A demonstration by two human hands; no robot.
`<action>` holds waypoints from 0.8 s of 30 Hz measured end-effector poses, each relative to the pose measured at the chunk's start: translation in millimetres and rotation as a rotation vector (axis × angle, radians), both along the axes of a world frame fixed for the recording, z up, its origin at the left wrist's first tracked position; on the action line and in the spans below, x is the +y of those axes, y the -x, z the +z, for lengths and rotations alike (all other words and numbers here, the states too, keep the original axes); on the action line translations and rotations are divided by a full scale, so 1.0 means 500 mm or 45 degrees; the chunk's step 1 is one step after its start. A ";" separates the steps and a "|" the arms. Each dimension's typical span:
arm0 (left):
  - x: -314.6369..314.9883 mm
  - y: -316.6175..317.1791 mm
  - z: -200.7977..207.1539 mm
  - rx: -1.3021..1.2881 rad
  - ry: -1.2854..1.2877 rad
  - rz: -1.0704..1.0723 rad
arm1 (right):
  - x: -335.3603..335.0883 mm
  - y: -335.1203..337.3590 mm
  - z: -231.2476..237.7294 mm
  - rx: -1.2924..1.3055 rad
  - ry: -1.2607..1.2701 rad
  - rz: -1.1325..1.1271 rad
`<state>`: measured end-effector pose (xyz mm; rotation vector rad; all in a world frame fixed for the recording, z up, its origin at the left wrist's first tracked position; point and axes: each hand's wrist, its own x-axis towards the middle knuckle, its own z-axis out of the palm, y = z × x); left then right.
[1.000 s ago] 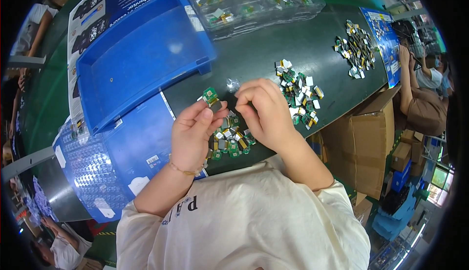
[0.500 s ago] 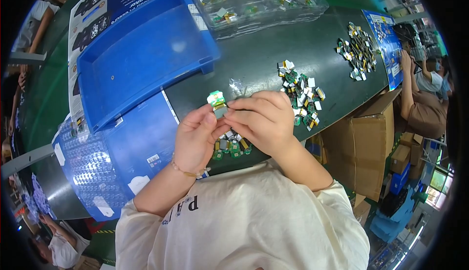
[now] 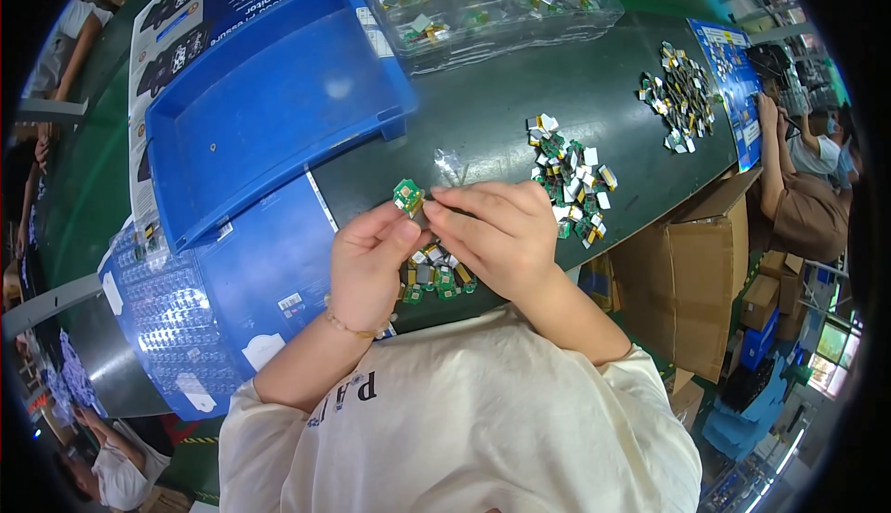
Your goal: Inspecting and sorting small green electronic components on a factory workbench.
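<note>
A small green circuit board (image 3: 406, 194) with a yellowish strip is raised above the dark green table. My left hand (image 3: 371, 258) pinches it from below between thumb and fingers. The closed fingertips of my right hand (image 3: 501, 233) meet its right edge; part of the board is hidden behind the fingers. Just beneath my hands lies a pile of similar boards (image 3: 444, 279), partly covered by them. Further right is a second pile of boards and white pieces (image 3: 571, 179).
An open blue bin (image 3: 278, 104) stands to the left, beside clear blister trays (image 3: 190, 318) on a blue sheet. Stacked clear trays with boards (image 3: 483, 2) sit at the back. Another pile (image 3: 685, 100) lies far right, near a cardboard box (image 3: 682, 290) and a co-worker's arm (image 3: 772, 155).
The circuit board has been tilted or turned between my fingers, so its green face with a square part now shows. My hands have barely shifted.
</note>
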<state>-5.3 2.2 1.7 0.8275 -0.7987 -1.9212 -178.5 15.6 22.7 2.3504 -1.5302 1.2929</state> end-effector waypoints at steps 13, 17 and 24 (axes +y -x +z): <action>0.000 0.005 0.008 0.012 0.017 0.042 | 0.002 0.001 0.010 0.041 -0.067 0.023; -0.001 0.004 0.005 0.008 0.022 0.027 | 0.003 0.006 0.000 0.016 -0.102 0.037; 0.001 0.004 0.010 -0.060 0.088 -0.006 | -0.008 0.011 0.003 -0.168 -0.194 0.123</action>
